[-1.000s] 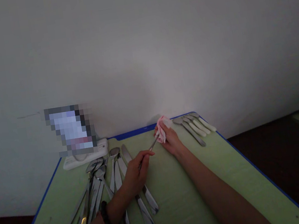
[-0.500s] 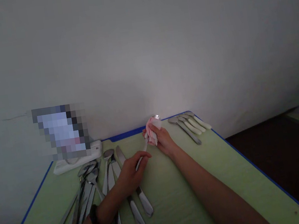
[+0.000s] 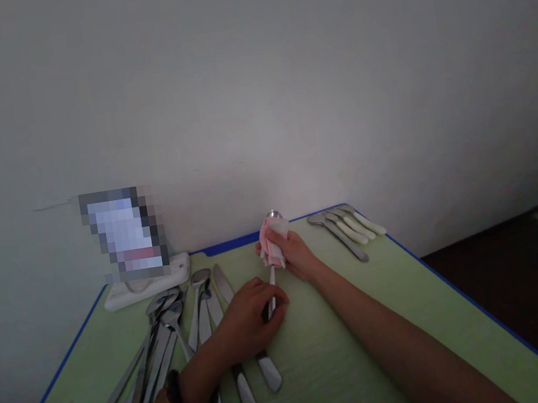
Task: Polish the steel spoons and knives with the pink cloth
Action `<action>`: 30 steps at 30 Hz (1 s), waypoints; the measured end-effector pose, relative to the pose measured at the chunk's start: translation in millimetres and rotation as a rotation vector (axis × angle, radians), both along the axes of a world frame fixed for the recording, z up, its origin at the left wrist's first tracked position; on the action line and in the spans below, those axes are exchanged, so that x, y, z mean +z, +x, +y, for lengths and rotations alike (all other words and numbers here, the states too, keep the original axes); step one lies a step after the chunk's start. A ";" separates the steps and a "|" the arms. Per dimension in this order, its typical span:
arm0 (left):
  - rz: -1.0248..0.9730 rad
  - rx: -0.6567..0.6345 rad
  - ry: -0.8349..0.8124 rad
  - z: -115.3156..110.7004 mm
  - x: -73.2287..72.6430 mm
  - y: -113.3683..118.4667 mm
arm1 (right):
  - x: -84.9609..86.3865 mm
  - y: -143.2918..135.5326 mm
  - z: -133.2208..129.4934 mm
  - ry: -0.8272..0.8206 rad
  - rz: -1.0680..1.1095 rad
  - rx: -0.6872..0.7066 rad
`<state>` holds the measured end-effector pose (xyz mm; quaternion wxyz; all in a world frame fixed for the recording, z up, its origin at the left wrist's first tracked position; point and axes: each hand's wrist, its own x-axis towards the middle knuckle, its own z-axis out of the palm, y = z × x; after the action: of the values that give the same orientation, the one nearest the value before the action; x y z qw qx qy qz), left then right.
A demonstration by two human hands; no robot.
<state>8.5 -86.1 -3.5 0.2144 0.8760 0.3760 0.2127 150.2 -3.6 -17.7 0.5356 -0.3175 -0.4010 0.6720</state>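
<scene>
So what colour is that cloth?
Pink and white cloth, clearest in the head view.

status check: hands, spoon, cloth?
Left hand shut on spoon handle. Right hand shut on pink cloth, wrapped round spoon's bowl end. Loose cutlery beside left hand.

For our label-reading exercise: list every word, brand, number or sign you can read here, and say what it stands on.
None can be read. The box by the wall is pixelated; the white power strip and the cutlery show no legible marks in this dim picture.
</scene>
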 end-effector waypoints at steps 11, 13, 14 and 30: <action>0.017 -0.056 -0.064 4.3 -1.4 -5.1 | -1.6 3.7 8.2 -0.063 0.091 -0.018; -0.005 -0.104 -0.108 3.8 0.9 -6.2 | -1.5 6.0 11.4 -0.111 0.175 -0.064; -0.017 -0.123 -0.119 3.2 2.0 -6.6 | -1.2 7.1 12.6 -0.132 0.212 -0.087; 0.033 -0.118 -0.140 -4.1 4.6 -3.1 | 2.2 8.7 6.0 -0.091 0.077 0.122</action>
<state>5.4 -90.2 1.1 0.2810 0.8828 0.3413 0.1585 158.9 2.4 -15.5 0.4936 -0.2907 -0.3677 0.7326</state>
